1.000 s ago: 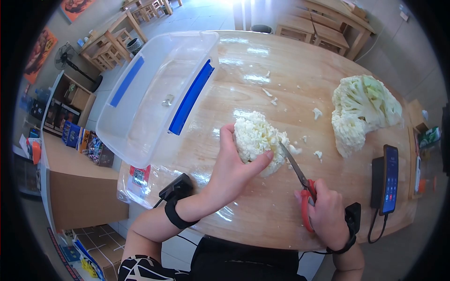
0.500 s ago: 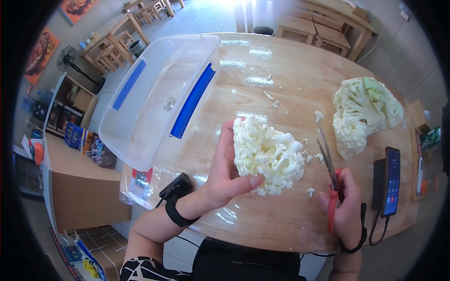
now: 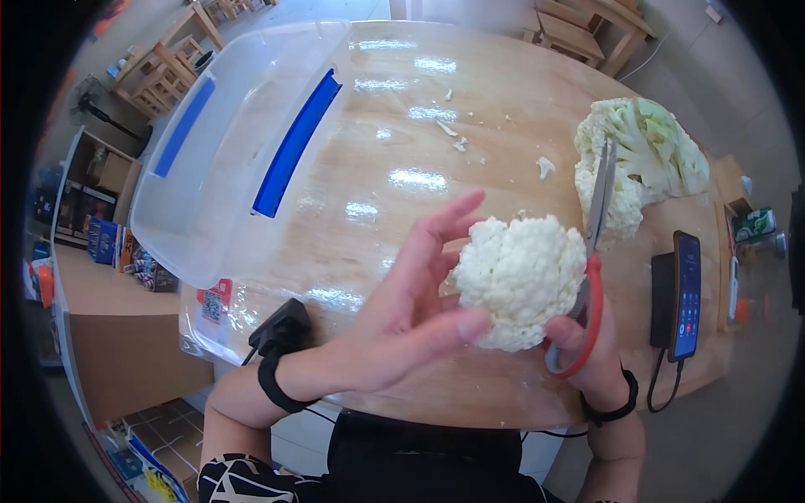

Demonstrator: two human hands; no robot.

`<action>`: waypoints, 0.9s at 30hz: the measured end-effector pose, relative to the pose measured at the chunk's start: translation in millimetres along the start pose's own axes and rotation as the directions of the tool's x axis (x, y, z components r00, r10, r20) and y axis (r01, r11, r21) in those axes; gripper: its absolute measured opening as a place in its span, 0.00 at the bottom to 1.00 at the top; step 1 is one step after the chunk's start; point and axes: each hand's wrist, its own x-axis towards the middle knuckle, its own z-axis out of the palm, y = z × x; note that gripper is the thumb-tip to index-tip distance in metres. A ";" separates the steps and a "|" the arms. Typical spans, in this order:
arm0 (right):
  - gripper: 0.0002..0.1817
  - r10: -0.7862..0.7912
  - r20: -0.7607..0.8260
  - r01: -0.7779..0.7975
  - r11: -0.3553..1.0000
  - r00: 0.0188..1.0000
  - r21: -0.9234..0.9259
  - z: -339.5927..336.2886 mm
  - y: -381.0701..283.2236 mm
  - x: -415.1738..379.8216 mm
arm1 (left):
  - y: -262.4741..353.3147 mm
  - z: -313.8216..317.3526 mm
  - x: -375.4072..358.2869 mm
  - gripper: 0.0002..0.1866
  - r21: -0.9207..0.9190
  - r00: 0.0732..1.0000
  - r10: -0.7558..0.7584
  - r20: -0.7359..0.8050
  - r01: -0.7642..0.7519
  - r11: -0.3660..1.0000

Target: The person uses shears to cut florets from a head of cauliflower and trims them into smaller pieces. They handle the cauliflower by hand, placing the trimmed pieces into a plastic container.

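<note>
A rounded white cauliflower piece (image 3: 521, 281) is held above the table, its bumpy floret side facing up. My left hand (image 3: 402, 310) is loosely around its left side, thumb at the lower edge, the index finger lifted away and other fingertips partly hidden behind it. My right hand (image 3: 599, 356) grips red-handled scissors (image 3: 597, 205), blades pointing up and away; its thumb is by the piece's lower right edge. Whether the right fingers support the piece underneath is hidden. Beyond the blades lies a larger cut cauliflower chunk (image 3: 650, 163), stem side showing.
A clear plastic bin (image 3: 180, 243) with blue latches stands at the left of the wooden table (image 3: 377, 243). Small cauliflower crumbs (image 3: 459, 144) lie mid-table. A phone (image 3: 686, 293) with a cable is at the right, a black device (image 3: 283, 327) near my left wrist.
The cauliflower piece has turned from its cut stem side to its rounded top and moved right, close to the scissors. My right hand has come up and left, scissors beside the piece. The view has shifted.
</note>
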 end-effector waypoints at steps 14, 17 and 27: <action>0.31 0.006 -0.014 0.002 0.875 1.000 0.484 -0.7 -13.6 -0.2 | 35.9 -13.1 -4.4 0.06 0.988 0.874 0.468 0.128 -0.154 0.018; 0.28 -0.043 0.023 0.037 0.978 0.999 0.205 -8.9 -19.5 -6.8 | 52.0 -1.1 -3.4 0.14 0.921 0.777 0.620 0.104 0.160 -0.355; 0.28 -0.073 0.154 -0.019 0.852 0.985 0.524 -13.5 -14.6 -7.1 | 59.4 -40.9 -27.6 0.29 0.871 0.919 0.350 -0.182 0.316 -0.375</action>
